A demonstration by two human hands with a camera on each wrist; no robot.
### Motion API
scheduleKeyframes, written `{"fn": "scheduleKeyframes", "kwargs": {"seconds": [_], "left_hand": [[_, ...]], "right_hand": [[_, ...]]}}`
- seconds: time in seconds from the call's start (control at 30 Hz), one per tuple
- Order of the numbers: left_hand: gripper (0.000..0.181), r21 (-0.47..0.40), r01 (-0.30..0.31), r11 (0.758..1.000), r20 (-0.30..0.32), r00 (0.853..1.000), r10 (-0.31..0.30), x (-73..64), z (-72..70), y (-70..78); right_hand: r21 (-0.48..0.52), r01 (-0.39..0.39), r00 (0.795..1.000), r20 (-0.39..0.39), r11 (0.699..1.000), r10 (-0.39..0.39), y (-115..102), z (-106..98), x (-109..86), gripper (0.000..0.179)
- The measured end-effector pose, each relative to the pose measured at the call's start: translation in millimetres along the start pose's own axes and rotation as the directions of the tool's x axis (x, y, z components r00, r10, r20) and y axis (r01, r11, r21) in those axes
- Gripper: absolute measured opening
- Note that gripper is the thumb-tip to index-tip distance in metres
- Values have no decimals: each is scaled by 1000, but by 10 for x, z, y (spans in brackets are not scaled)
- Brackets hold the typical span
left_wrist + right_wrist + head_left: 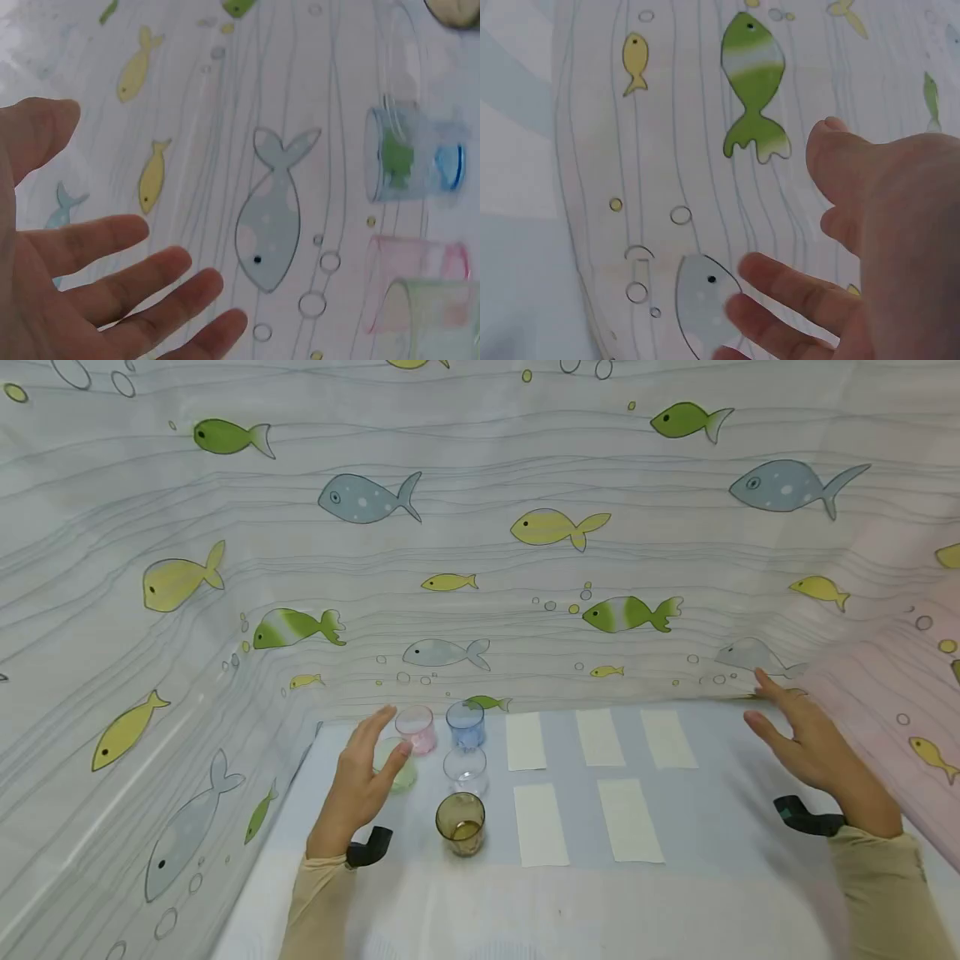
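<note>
My left hand (358, 785) is raised with fingers spread and holds nothing. In the head view it overlaps a pale green glass (402, 768). Beside it stand a pink glass (417, 731), a blue glass (467, 727), a clear glass (467, 770) and a brown glass (461, 825). The left wrist view shows the blue glass (409, 157) and pink glass (412, 270) beyond my outstretched fingers (142, 289). My right hand (806, 739) hovers over the right side of the table, thumb apart from loosely extended fingers (802, 307), also holding nothing.
Several pale paper rectangles (542, 824) lie in two rows on the light blue table surface (712, 827), right of the glasses. A fish-printed curtain (480, 552) rises behind the table and along both sides. Each wrist wears a black strap (369, 847).
</note>
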State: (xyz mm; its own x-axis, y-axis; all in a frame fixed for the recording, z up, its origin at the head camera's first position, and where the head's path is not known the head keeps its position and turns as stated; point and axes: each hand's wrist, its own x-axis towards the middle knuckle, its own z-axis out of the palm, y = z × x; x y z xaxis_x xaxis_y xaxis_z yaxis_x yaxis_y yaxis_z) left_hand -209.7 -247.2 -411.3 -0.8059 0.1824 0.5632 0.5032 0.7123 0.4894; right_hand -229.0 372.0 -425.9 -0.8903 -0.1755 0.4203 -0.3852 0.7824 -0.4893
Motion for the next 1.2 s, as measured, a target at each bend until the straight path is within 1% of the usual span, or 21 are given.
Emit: {"fn": "scheduleKeyframes", "kwargs": {"seconds": [0.1,0.13,0.2,0.27,0.37,0.43,0.5,0.57,0.67,0.73,0.77,0.87,0.97,1.1,1.2], "left_hand": [[48,-133,-45,990,-40,998,40,-11,86,46],[46,-173,-56,983,-42,998,49,-29,122,58],[43,-235,-57,970,-28,998,52,-89,204,69],[43,-289,-42,957,4,999,46,-180,272,62],[45,-350,0,937,58,998,22,-355,370,22],[50,-377,23,926,87,996,11,-471,431,-9],[57,-405,39,914,116,993,9,-563,493,-35],[65,-433,54,900,152,988,14,-616,560,-52],[77,-491,73,868,208,978,35,-638,658,-59],[83,-521,83,849,227,973,44,-643,718,-64],[85,-532,88,842,227,973,42,-648,744,-64],[87,-552,90,829,197,980,25,-660,790,-55],[84,-568,93,818,165,986,3,-663,808,-43],[78,-567,96,818,181,983,10,-672,832,-54],[77,-550,91,830,208,978,30,-694,861,-77]], "right_hand": [[6,-64,994,89,998,64,-92,137,57,75],[7,-80,989,127,997,79,-124,206,73,76],[29,-87,978,192,996,80,-193,370,108,77],[66,-76,967,247,995,58,-279,565,163,78],[101,-46,949,315,994,12,-417,859,258,81],[122,-11,935,352,993,-33,-505,1045,352,83],[128,31,918,390,991,-79,-586,1215,474,86],[130,64,899,422,989,-114,-651,1368,617,89],[117,95,875,464,989,-139,-738,1562,833,93],[107,103,859,492,989,-143,-790,1679,952,96],[104,108,852,503,989,-146,-811,1737,999,97],[84,108,834,535,991,-136,-869,1883,1119,99],[63,103,822,557,993,-120,-890,1998,1207,99],[50,112,802,586,993,-119,-913,2095,1274,98],[53,141,792,593,989,-145,-920,2149,1292,97]]}}
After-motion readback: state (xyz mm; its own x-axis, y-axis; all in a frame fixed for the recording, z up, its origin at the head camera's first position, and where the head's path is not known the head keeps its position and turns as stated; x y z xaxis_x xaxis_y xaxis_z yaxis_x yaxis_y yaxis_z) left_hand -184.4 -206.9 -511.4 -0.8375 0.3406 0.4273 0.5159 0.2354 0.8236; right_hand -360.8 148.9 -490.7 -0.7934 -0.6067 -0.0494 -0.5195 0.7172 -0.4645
